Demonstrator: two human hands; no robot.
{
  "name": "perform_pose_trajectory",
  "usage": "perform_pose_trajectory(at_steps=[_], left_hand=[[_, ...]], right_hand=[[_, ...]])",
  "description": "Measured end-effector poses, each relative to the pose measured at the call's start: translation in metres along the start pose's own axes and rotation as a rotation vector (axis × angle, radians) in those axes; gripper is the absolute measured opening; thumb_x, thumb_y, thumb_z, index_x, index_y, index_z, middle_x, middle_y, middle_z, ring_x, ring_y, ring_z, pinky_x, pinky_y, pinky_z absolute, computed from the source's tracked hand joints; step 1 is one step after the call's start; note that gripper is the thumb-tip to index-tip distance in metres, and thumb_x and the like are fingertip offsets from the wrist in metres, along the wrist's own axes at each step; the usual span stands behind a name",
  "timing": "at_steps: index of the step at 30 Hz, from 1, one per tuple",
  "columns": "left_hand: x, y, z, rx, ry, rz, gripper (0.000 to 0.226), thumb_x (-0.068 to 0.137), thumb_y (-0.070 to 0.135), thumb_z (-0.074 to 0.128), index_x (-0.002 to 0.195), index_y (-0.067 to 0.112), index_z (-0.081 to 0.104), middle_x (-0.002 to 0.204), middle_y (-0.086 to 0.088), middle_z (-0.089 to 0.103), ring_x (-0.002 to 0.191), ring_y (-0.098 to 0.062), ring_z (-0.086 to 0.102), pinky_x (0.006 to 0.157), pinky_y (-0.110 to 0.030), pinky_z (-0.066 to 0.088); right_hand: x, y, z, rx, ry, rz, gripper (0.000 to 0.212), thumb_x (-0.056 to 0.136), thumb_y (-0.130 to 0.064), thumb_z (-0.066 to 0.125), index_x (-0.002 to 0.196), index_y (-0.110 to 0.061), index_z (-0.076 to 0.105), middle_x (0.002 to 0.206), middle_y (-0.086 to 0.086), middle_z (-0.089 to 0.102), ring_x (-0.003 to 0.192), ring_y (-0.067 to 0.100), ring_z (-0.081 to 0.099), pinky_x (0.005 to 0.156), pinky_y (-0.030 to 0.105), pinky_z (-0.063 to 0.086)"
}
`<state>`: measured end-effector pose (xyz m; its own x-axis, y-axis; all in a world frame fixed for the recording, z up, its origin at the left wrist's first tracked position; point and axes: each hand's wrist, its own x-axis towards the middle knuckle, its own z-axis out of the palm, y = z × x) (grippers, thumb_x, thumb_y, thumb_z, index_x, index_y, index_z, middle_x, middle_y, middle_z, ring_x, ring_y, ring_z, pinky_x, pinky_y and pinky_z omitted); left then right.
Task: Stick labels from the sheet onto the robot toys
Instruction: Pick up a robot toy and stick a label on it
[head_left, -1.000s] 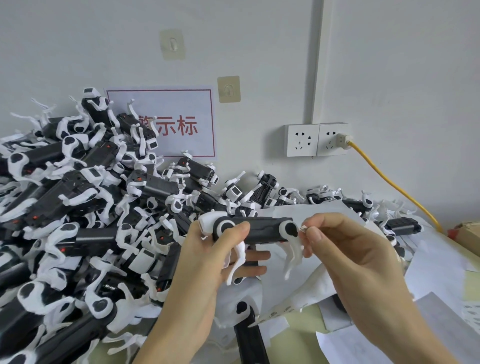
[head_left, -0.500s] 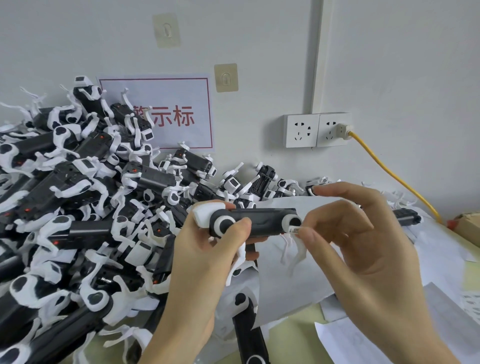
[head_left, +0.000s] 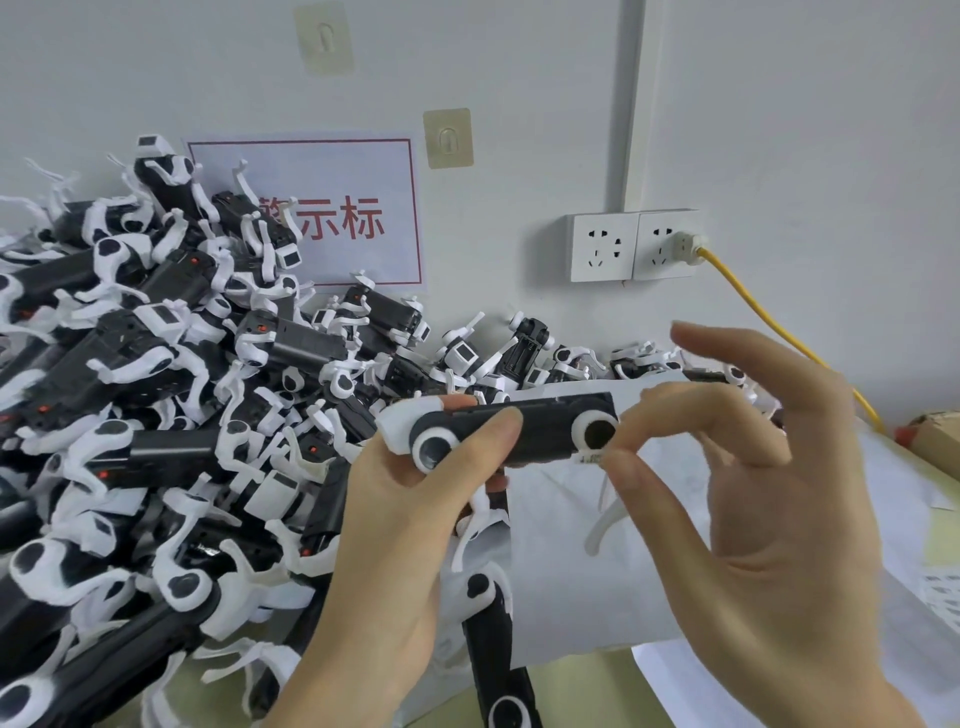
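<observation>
Head view shows the left hand (head_left: 410, 530) gripping a black and white robot toy (head_left: 509, 434) around its front end, thumb laid along the near side and fingers curled behind it, so the toy lies level above the table. At the toy's right end the right hand (head_left: 753, 499) pinches a small white label (head_left: 589, 458) between thumb and forefinger, right against the lower edge of the black body, just under the round white joint. The other fingers of that hand are spread and raised clear of the toy. Whether the label already sticks to the body cannot be told.

Left of the hands a big heap of robot toys (head_left: 156, 395) lies piled against the white wall (head_left: 779, 104). Under and behind the held toy lies white paper (head_left: 582, 571); more paper sheets (head_left: 924, 519) lie at the right edge, some with small printed marks. On the wall hangs a white sign (head_left: 358, 218) with red characters and a red border, partly hidden by the heap. Two adhesive hooks (head_left: 448, 137) sit above it. To the right is a double socket (head_left: 631, 247) with a yellow cable (head_left: 769, 317) plugged in, running down behind the right hand.
</observation>
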<state>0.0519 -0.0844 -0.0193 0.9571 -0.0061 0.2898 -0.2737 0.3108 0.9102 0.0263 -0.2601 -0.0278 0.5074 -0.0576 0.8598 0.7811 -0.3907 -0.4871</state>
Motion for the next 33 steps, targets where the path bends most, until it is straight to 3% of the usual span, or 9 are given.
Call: perform_pose_trajectory(at_steps=[4,7,10,11,13,15,20,24,33], left_hand=[[-0.007,0.002,0.001,0.058,0.074,-0.016,0.055,0.052,0.048,0.09,0.096,0.016,0.079,0.09,-0.011,0.079,0.091,-0.026,0.078,0.085,-0.04,0.063],[0.0,0.015,0.008,0.098,-0.009,-0.073,0.05,0.063,0.05,0.084,0.09,0.008,0.075,0.08,-0.015,0.071,0.067,-0.012,0.071,0.068,-0.021,0.055],[-0.005,0.014,-0.003,0.151,-0.232,-0.125,0.023,0.099,0.017,0.069,0.083,0.003,0.063,0.081,-0.02,0.06,0.036,-0.005,0.057,0.044,-0.014,0.046],[-0.001,0.015,-0.005,0.198,-0.197,-0.111,0.011,0.093,0.016,0.078,0.093,0.009,0.069,0.077,-0.012,0.066,0.04,-0.006,0.059,0.043,-0.015,0.046],[0.011,0.022,-0.011,0.225,-0.071,-0.101,0.049,0.073,0.027,0.092,0.116,0.037,0.071,0.079,-0.002,0.075,0.062,-0.011,0.066,0.056,-0.019,0.051],[0.007,0.022,-0.027,0.278,-0.205,-0.076,0.063,0.074,0.027,0.093,0.125,0.05,0.065,0.098,-0.006,0.079,0.077,-0.012,0.07,0.063,-0.021,0.055],[0.012,0.016,-0.023,0.405,-0.276,-0.072,0.024,0.089,0.033,0.068,0.108,0.031,0.083,0.1,-0.01,0.078,0.098,-0.038,0.074,0.08,-0.044,0.063],[0.006,0.016,-0.016,0.338,-0.277,-0.007,0.018,0.084,0.036,0.074,0.092,0.025,0.086,0.092,0.008,0.078,0.082,-0.006,0.071,0.066,-0.013,0.051],[-0.002,0.01,-0.009,0.284,-0.183,0.022,0.033,0.064,0.046,0.09,0.088,0.023,0.086,0.104,0.002,0.079,0.1,-0.018,0.076,0.089,-0.028,0.06]], right_hand=[[0.002,0.002,0.007,0.141,0.038,0.116,0.037,0.086,-0.007,0.07,0.115,0.012,0.058,0.115,-0.038,0.059,0.098,0.007,0.065,0.094,0.026,0.054],[-0.002,0.004,0.006,0.141,0.075,0.127,0.036,0.089,-0.004,0.068,0.124,0.0,0.059,0.109,-0.023,0.066,0.098,0.008,0.065,0.09,0.026,0.058],[-0.007,-0.001,0.006,0.201,0.041,0.135,0.053,0.095,-0.006,0.066,0.138,-0.031,0.05,0.094,0.0,0.066,0.099,0.024,0.067,0.094,0.032,0.058],[-0.008,-0.001,0.006,0.174,0.021,0.13,0.055,0.095,-0.006,0.066,0.14,-0.032,0.049,0.093,0.0,0.066,0.101,0.024,0.068,0.096,0.031,0.057],[-0.01,0.002,0.007,0.125,-0.015,0.13,0.059,0.095,-0.002,0.068,0.14,-0.033,0.048,0.094,-0.002,0.067,0.104,0.022,0.069,0.1,0.029,0.055],[-0.011,0.002,0.007,0.085,-0.061,0.136,0.059,0.094,-0.001,0.068,0.139,-0.035,0.051,0.096,-0.003,0.068,0.104,0.02,0.069,0.102,0.027,0.053],[-0.009,-0.007,0.005,0.146,-0.036,0.21,0.039,0.093,-0.011,0.069,0.124,-0.034,0.066,0.095,0.0,0.071,0.101,0.023,0.071,0.092,0.021,0.056],[-0.003,-0.009,0.0,0.299,0.008,0.374,0.027,0.085,-0.016,0.078,0.109,-0.027,0.075,0.086,0.004,0.077,0.092,0.02,0.075,0.081,0.018,0.057],[0.001,-0.011,-0.001,0.364,-0.011,0.438,0.019,0.084,-0.015,0.078,0.102,-0.018,0.076,0.081,0.007,0.076,0.081,0.028,0.071,0.075,0.021,0.059]])
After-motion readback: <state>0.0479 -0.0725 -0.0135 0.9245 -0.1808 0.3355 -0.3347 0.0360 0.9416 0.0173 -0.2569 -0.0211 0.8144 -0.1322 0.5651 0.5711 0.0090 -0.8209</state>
